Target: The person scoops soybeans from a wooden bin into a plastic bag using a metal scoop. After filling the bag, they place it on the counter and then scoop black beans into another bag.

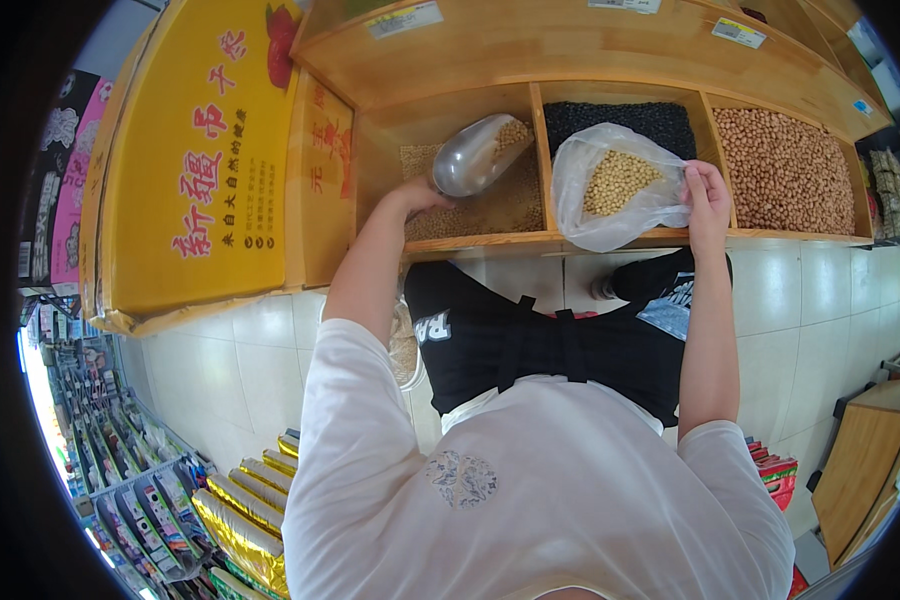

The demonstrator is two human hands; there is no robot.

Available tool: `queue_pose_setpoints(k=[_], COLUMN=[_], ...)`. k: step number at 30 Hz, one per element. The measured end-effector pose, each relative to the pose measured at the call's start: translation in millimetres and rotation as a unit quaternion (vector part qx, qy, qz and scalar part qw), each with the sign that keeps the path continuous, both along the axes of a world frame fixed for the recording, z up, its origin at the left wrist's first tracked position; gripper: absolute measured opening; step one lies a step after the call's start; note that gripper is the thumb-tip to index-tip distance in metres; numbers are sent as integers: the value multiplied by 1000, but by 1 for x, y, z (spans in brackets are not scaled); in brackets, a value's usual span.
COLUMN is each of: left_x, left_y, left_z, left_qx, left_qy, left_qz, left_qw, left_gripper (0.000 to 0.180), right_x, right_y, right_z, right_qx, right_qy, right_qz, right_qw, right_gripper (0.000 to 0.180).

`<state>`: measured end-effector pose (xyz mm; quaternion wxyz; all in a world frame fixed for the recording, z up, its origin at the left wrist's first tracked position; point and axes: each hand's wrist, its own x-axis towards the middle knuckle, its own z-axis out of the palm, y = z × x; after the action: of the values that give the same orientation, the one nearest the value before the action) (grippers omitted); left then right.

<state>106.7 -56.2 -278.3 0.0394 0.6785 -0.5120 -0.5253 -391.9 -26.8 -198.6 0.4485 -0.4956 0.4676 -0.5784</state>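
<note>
A wooden bin [470, 243] in three compartments, seen from above; the left compartment [395, 120] holds a low layer of small pale-brown grains [510, 208], its walls largely bare; the middle compartment holds black beans [625, 115], visible at its far side; the right compartment is heaped with reddish-brown nuts or beans [785, 170]. A shiny scoop [462, 162] is tilted over the left compartment, pale-yellow beans [513, 134] in its far-right end; the left hand [425, 194] has its fingers curled about the near-left end, though the handle is hidden and the tightness of the hold cannot be told. A translucent plastic bag [573, 170] lies over the near part of the middle compartment, its mouth gaping upward on a pool of yellow beans [620, 184]; the right hand [708, 192] pinches its right edge between thumb and bent fingers. The bag covers much of the black beans; the scoop masks part of the grains. A yellow carton [195, 180] stands against the bin's left end; a pale container [403, 350] on the floor is partly hidden by the left arm and black clothing [540, 345]; gold packages [240, 530] lie near left; a wooden cabinet [865, 460] stands at right.
</note>
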Motion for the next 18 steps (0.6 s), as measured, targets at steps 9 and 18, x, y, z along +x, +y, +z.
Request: queue_pose_setpoints(k=[9, 18], left_x=[-8, -38], left_y=[5, 9], left_z=[19, 71], left_qx=[-56, -250], left_qy=[6, 39], left_qz=[25, 38], left_qw=[998, 967], left_gripper=[56, 55], right_x=[-1, -1], right_y=[-1, -1], right_z=[-2, -1], right_qx=[-1, 4], right_qy=[-5, -2], right_qz=[3, 5], right_qw=[1000, 1000], right_gripper=[14, 14])
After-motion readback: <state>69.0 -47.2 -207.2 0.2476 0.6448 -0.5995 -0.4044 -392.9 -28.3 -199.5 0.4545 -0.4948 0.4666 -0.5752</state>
